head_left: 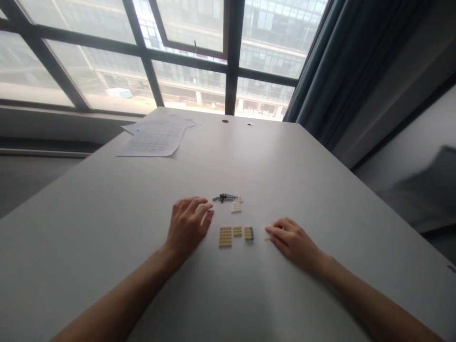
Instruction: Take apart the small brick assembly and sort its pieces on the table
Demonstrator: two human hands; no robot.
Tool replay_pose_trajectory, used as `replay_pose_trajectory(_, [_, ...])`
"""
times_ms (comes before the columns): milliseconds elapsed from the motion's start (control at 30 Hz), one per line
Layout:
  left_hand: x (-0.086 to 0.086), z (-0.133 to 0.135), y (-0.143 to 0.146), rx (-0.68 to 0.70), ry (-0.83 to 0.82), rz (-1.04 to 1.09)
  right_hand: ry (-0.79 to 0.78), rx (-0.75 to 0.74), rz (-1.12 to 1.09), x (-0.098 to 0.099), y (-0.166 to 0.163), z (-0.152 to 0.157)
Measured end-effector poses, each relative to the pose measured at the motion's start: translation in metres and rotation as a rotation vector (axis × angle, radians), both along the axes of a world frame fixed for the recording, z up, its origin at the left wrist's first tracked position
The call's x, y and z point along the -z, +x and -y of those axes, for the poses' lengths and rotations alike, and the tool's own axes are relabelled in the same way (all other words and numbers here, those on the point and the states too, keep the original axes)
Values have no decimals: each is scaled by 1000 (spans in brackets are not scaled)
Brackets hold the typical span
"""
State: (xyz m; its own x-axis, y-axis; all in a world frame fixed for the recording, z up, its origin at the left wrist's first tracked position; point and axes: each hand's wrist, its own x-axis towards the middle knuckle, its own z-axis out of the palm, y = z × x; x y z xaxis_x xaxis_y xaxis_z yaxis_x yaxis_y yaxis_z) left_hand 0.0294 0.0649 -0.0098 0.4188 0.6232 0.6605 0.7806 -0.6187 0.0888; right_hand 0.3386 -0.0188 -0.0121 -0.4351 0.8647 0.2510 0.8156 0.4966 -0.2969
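My left hand (189, 222) hovers over or rests on the table left of the toy bricks, thumb and fingers closed around a small dark grey brick piece (211, 211) that shows only in part. To the right, my right hand (294, 241) has its fingertips on a small white brick plate (266, 233), partly hidden by the fingers. Between the hands lie a large tan plate (225, 236), a small tan plate (237, 231), and a tan piece (247, 233) with a blue-grey strip on its right side. Behind them sit white plates (236, 207) and dark grey pieces (223, 197).
The white table (221, 294) reaches to the windows. Printed paper sheets (153, 137) lie at its far left. Two round spots, a dark one (225, 121) and a partly white one (250, 124), are near the far edge. A dark curtain (342, 71) hangs at the right.
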Motion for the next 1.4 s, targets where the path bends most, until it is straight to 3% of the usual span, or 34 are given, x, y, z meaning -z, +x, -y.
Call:
replay_pose_trajectory(167, [-14, 38, 21, 548, 96, -167, -8, -87, -32, 0, -14, 30])
replay_pose_trajectory(233, [-16, 55, 32, 648, 71, -235, -13, -102, -55, -1, -22, 34])
replay_pose_trajectory(400, [-9, 82, 52, 552, -108, -200, -52, -115, -150, -1, -31, 34])
replay_pose_trajectory(567, [-2, 89, 66, 439, -224, -225, -43, -110, -227, 5, -32, 35])
replay_pose_trajectory(800, [3, 89, 71, 476, -324, -199, -68, -114, -298, 8, -37, 36])
replay_pose_trajectory(900, [1, 85, 68, 507, -450, -30, -161, -80, -408, 3, -37, 36])
replay_pose_trajectory(1067, [-12, 71, 58, 534, -1112, 665, -511, 86, -1025, -6, -29, 33])
replay_pose_trajectory(1167, [-19, 65, 54, 478, -1293, 984, -571, 175, -1313, -3, -23, 30])
replay_pose_trajectory(1233, [-21, 65, 52, 442, -1255, 970, -569, 202, -1338, 0, -22, 30])
replay_pose_trajectory(1300, [-20, 69, 52, 452, -1102, 777, -571, 205, -1242, 1, -25, 32])
replay_pose_trajectory(1400, [-13, 76, 52, 530, -620, 302, -417, 172, -896, -1, -32, 36])
